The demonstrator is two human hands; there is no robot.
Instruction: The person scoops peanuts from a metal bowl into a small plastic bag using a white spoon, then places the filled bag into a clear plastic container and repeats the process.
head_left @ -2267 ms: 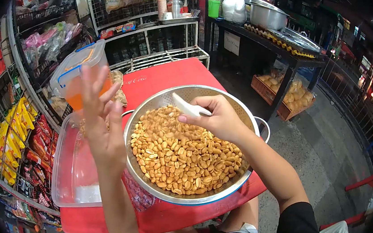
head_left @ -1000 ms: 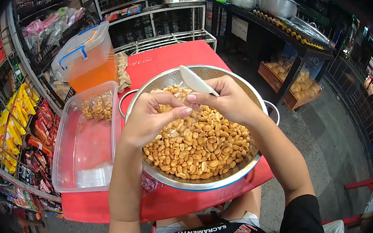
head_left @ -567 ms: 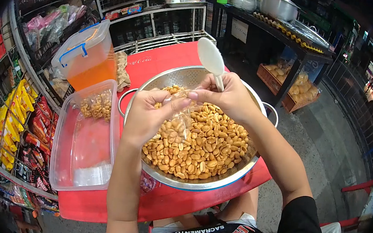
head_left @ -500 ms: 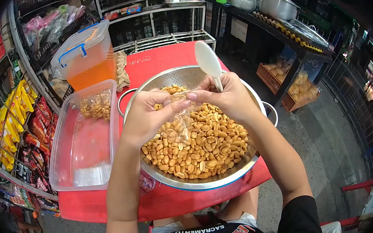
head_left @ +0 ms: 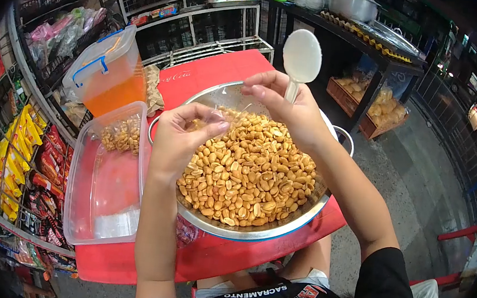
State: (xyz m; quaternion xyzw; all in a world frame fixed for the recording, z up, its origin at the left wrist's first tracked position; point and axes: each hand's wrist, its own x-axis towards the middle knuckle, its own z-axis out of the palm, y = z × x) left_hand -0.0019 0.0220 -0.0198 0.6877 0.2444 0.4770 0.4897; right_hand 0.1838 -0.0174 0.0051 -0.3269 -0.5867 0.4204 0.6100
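Note:
A large perforated metal colander (head_left: 253, 235) full of peanuts (head_left: 250, 176) stands on the red table. Over its left side, my left hand (head_left: 178, 134) pinches a small clear plastic bag (head_left: 217, 115) between thumb and fingers; part of the bag is hidden by the hand. My right hand (head_left: 291, 111) is above the far part of the colander, apart from the bag. It grips the handle of a white spoon (head_left: 302, 56), whose bowl points up, while the thumb and index finger extend to the left.
Left of the colander, an open clear plastic container (head_left: 76, 191) holds filled peanut bags (head_left: 121, 136) and flat clear bags (head_left: 117, 223). Behind it stands a lidded tub (head_left: 113, 74), orange at the bottom, beside a brown paper bag (head_left: 153, 90). Snack racks (head_left: 14, 156) line the left.
My right hand has moved away from the bag, up and slightly right, and the spoon now stands more upright. My left hand has shifted slightly left, still with the bag.

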